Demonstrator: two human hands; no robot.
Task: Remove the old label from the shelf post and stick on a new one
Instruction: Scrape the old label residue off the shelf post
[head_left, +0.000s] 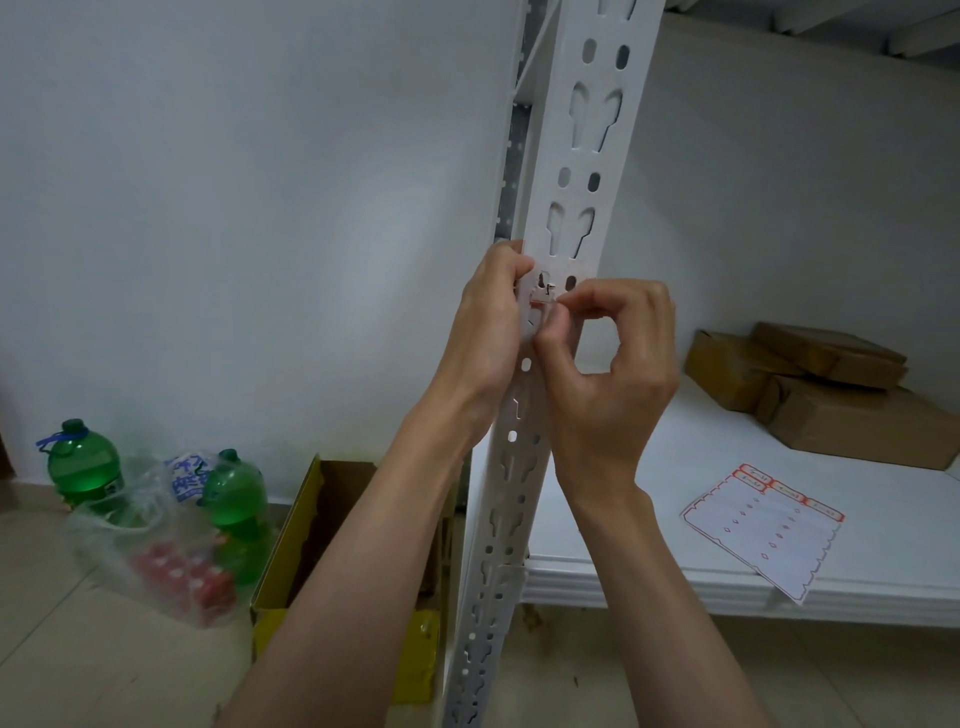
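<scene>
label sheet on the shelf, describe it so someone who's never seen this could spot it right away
Start at the white perforated shelf post that both hands work on, then look right to the white shelf board beside it. Near the board's front edge lies the label sheet. It is flat, thin, white paper with red-bordered labels along its top, unlike the bulky brown cardboard parcels farther back.

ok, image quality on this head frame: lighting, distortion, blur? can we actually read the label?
Head view: dim, flat light with a bluish cast, no glare or hard shadows. Wide-angle bend: the shelf post leans and curves. Soft detail overall; the old label is a small red-edged scrap half hidden between the left hand and right hand, unreadable. Print on the label sheet on the shelf is too blurred to read.
</scene>
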